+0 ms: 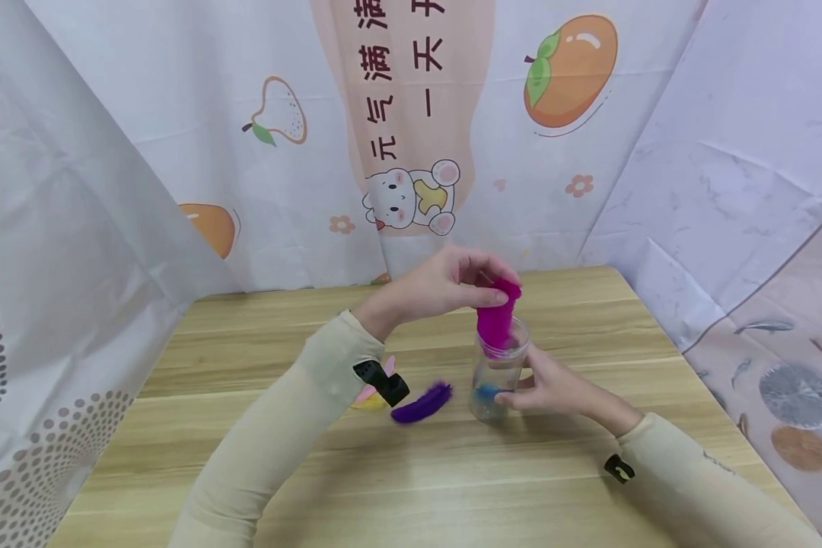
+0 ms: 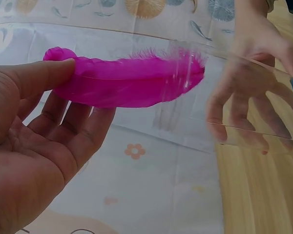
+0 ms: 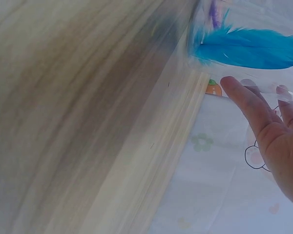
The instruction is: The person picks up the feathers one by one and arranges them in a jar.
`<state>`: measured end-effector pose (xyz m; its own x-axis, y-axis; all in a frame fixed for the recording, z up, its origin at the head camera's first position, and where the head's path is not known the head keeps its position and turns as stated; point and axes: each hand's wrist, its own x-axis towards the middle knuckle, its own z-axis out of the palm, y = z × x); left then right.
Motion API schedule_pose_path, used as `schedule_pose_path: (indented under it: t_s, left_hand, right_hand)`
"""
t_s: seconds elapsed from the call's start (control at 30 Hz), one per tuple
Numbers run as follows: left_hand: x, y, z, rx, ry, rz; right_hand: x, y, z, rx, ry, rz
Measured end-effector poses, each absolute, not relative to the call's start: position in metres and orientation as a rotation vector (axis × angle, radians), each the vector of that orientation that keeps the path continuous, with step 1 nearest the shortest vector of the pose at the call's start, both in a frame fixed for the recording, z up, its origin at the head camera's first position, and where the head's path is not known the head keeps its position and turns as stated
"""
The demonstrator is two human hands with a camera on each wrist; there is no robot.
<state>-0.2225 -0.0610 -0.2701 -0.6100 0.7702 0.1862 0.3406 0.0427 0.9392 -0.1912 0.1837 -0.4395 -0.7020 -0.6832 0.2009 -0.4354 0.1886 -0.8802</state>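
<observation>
Wooden table (image 1: 445, 487), jar (image 1: 498, 371), purple feather (image 1: 421, 406), pink feather (image 1: 366, 393), yellow feather (image 1: 373, 403)

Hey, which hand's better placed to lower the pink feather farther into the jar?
Probably the left hand: it pinches the pink feather, whose lower tip is already inside the clear jar, while the right hand holds that jar's side.

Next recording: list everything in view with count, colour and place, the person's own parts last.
Feather: 1, magenta, lower end inside the jar's mouth
Jar: 1, clear, in the right hand
Second feather: 1, blue, inside the jar
Third feather: 1, purple, on the table, left of the jar
Partly hidden pieces: count unclear, pink and yellow, beyond the left wrist device
Table: 1, light wood, under the hands
Printed cloth: count unclear, mostly white, around the table
Wrist devices: 2, black, one per wrist
Sleeves: 2, cream, on both arms
Left hand: 1, bare, pinching the magenta feather
Right hand: 1, bare, around the jar
</observation>
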Motion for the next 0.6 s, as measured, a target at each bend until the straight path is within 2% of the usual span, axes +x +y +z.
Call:
schedule_pose_path:
  t_s: [0.6]
  left_hand:
    - [-0.224,-0.058,-0.283,1.115,1.949,1.550]
  right_hand:
    - [-0.190,0.181,-0.436,-1.074,2.204,-1.531]
